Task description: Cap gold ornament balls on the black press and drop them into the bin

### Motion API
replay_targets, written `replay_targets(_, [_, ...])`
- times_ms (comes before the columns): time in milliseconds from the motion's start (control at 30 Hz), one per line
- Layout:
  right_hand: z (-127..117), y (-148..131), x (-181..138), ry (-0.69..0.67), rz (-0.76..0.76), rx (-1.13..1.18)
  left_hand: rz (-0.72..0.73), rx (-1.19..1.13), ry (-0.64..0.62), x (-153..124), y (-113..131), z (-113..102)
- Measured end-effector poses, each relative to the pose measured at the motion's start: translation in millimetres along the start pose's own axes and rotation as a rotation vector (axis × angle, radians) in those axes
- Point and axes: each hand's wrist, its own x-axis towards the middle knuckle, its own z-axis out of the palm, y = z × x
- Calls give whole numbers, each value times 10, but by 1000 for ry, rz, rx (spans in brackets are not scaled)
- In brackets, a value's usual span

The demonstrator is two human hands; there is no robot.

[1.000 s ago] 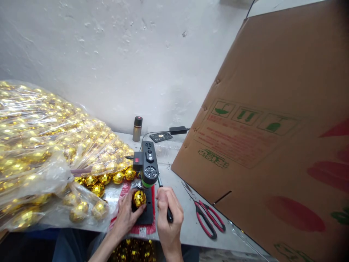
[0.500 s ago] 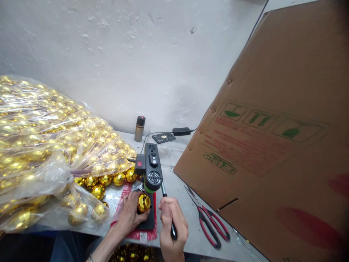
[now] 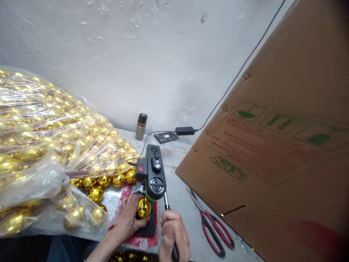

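Observation:
A small black bench drill press (image 3: 156,173) stands on a black base over a red plastic sheet (image 3: 133,239). Under its head, my left hand (image 3: 129,216) is closed around a shiny gold mirror ball (image 3: 144,208). The ball rests over the base, and a thin bit seems to meet its top. My right hand (image 3: 174,236) is wrapped round the black grip of the press's lever (image 3: 167,201), right of the head. Part of the grip is hidden by the fingers.
Clear plastic bags of gold balls (image 3: 49,134) fill the left. Red-handled scissors (image 3: 215,229) lie on the right, beside a large cardboard box (image 3: 261,145). Toward the wall are a spray can (image 3: 141,126), a dark phone (image 3: 166,137) and a black power adapter (image 3: 185,130).
My right hand has pulled the lever lower and nearer to me. The left hand still holds the ball under the press head. The whole view has shifted slightly.

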Motion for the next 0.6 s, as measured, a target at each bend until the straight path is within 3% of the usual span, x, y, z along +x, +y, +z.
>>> replay_targets(600, [139,-63,-105,125,126,-13,-31,9,7,-12,5,27])
